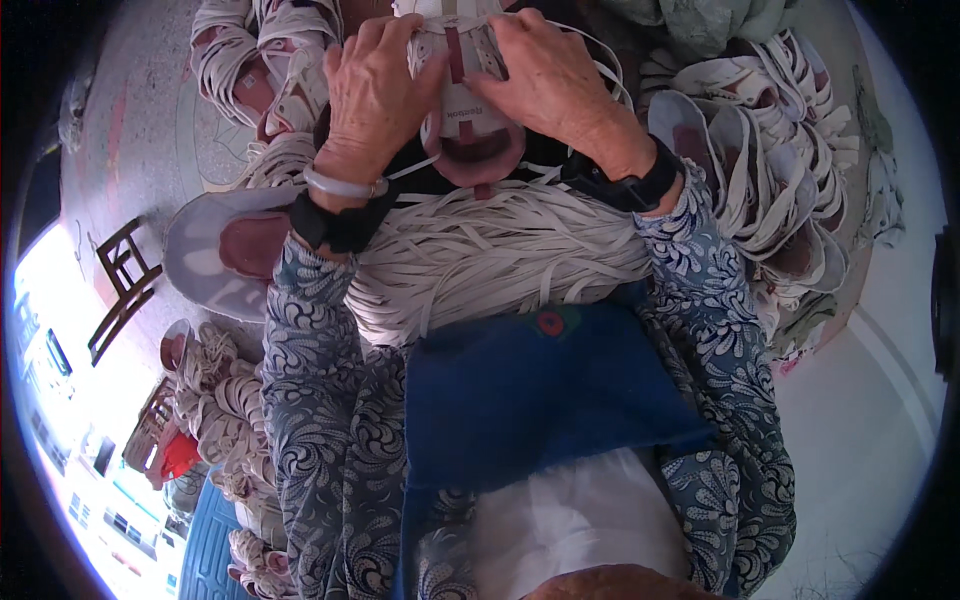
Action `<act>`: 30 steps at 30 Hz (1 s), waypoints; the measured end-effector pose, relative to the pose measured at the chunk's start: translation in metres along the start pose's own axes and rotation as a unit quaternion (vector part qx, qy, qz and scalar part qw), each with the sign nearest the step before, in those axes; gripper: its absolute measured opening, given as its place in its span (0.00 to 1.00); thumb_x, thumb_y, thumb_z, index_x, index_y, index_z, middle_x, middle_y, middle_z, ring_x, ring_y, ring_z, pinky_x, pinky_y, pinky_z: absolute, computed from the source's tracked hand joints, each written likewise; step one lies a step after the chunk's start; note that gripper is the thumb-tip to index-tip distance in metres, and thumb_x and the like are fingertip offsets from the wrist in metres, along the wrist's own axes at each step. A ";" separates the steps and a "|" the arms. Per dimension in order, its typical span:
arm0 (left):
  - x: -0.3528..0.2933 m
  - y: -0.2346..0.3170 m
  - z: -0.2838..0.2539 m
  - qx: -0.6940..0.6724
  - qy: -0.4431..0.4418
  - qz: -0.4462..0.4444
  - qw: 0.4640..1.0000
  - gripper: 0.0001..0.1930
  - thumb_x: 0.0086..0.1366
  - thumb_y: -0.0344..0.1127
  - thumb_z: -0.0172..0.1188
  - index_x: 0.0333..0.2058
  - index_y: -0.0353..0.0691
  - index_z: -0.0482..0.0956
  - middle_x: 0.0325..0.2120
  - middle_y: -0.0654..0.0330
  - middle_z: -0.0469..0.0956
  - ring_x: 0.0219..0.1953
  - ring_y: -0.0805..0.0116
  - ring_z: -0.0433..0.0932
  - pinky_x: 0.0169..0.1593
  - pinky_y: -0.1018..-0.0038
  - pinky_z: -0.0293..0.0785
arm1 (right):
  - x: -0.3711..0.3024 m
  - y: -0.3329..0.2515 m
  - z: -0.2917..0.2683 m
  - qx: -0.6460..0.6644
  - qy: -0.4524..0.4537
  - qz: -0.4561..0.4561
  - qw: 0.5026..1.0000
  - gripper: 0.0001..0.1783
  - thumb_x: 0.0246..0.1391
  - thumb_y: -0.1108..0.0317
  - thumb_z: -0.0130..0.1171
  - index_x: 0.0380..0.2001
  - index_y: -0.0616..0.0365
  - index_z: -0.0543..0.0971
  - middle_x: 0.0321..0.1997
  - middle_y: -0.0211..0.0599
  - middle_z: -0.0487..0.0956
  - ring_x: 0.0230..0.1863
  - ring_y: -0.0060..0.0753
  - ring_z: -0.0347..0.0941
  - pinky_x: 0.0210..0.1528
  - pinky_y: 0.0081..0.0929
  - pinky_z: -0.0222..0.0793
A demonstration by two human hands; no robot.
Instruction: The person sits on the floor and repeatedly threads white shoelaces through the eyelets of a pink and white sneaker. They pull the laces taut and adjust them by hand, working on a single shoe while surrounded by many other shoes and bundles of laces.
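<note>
A white shoe upper (475, 105) with a pink lining and a pink strip down its tongue lies in front of me, its collar opening toward my body. My left hand (375, 95) grips its left side, thumb against the tongue and fingers bent at the far edge. On the opposite side my right hand (550, 85) holds the edge, its thumb also by the tongue. Whether a lace end sits in the fingertips is too small to make out. A thick bundle of flat off-white laces (500, 250) lies across my lap, just below the upper.
Left of my forearm rests another upper (205, 250), pale with a pink inside. Piles of uppers stand at the far left (265, 60), lower left (225, 400) and right (760, 160). A blue cloth (540, 390) covers my lap. A small wooden chair (125, 280) stands on the left.
</note>
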State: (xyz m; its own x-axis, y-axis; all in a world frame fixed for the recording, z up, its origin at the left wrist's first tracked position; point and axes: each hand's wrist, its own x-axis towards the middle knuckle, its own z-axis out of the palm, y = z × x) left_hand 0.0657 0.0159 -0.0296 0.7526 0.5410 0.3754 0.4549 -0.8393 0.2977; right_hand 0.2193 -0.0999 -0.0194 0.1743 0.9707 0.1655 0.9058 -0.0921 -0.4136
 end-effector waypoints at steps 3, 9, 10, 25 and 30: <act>-0.006 0.003 0.003 -0.095 -0.052 -0.056 0.993 0.23 0.60 0.39 0.60 0.52 0.36 0.69 0.48 0.44 0.71 0.48 0.43 0.73 0.54 0.57 0.68 | 0.003 -0.001 -0.007 0.029 -0.058 0.015 0.998 0.19 0.49 0.65 0.61 0.36 0.70 0.69 0.36 0.53 0.69 0.33 0.50 0.70 0.35 0.44 0.66; -0.015 0.005 0.020 -0.116 -0.055 -0.054 0.990 0.26 0.62 0.34 0.53 0.57 0.34 0.59 0.53 0.39 0.65 0.54 0.40 0.67 0.55 0.56 0.67 | 0.010 0.012 0.031 0.000 0.042 -0.044 0.998 0.12 0.48 0.70 0.60 0.30 0.69 0.71 0.28 0.53 0.70 0.27 0.48 0.70 0.31 0.40 0.70; -0.016 0.007 0.020 -0.114 -0.053 -0.061 0.990 0.26 0.63 0.34 0.52 0.58 0.34 0.58 0.53 0.40 0.64 0.55 0.40 0.66 0.56 0.56 0.67 | 0.011 0.016 0.036 -0.003 0.062 -0.083 0.995 0.11 0.48 0.71 0.60 0.28 0.68 0.71 0.26 0.52 0.70 0.25 0.47 0.70 0.30 0.38 0.71; -0.004 0.025 0.035 -0.219 0.086 -0.060 0.970 0.07 0.54 0.28 0.64 0.32 0.37 0.76 0.42 0.48 0.72 0.48 0.50 0.71 0.50 0.63 0.70 | 0.009 0.042 0.009 0.098 0.011 -0.134 0.986 0.20 0.45 0.78 0.50 0.46 0.67 0.73 0.38 0.51 0.74 0.40 0.56 0.72 0.44 0.42 0.70; -0.004 0.025 0.037 -0.214 0.078 -0.076 0.971 0.08 0.54 0.28 0.64 0.32 0.36 0.76 0.42 0.47 0.72 0.48 0.48 0.71 0.48 0.62 0.71 | 0.004 0.032 0.006 0.108 0.004 -0.118 0.987 0.18 0.44 0.78 0.51 0.43 0.66 0.73 0.37 0.51 0.74 0.41 0.57 0.72 0.43 0.42 0.71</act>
State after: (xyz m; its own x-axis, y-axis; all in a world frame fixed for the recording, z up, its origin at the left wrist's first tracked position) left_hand 0.0918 -0.0098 -0.0564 0.5955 0.6865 0.4172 0.2909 -0.6684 0.6846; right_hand 0.2463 -0.0971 -0.0376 -0.0270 0.9575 0.2872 0.8188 0.1860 -0.5431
